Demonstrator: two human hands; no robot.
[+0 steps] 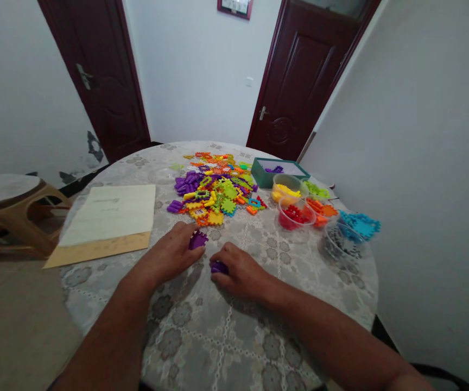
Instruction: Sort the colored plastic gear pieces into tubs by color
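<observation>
My left hand [171, 251] is closed on a flat purple toothed piece [198, 240], gripped between thumb and fingers just above the table. To its right, my right hand [240, 270] curls around a rounded purple piece [219, 267]; the fingers hide part of it, and I cannot tell whether it is one piece or more. The two hands are a short gap apart. Just beyond them lies a heap of mixed plastic building pieces [228, 191], yellow, green, orange and purple. Rounded purple pieces [188, 183] gather at the heap's left side.
Right of the heap stand a green box [261, 176] with purple pieces inside and several clear tubs, one with yellow pieces [285, 193], one with red pieces [295, 216]. Blue pieces [360, 225] pile at the right edge. A paper sheet [110, 213] lies left; a stool [18, 212] stands beside the table.
</observation>
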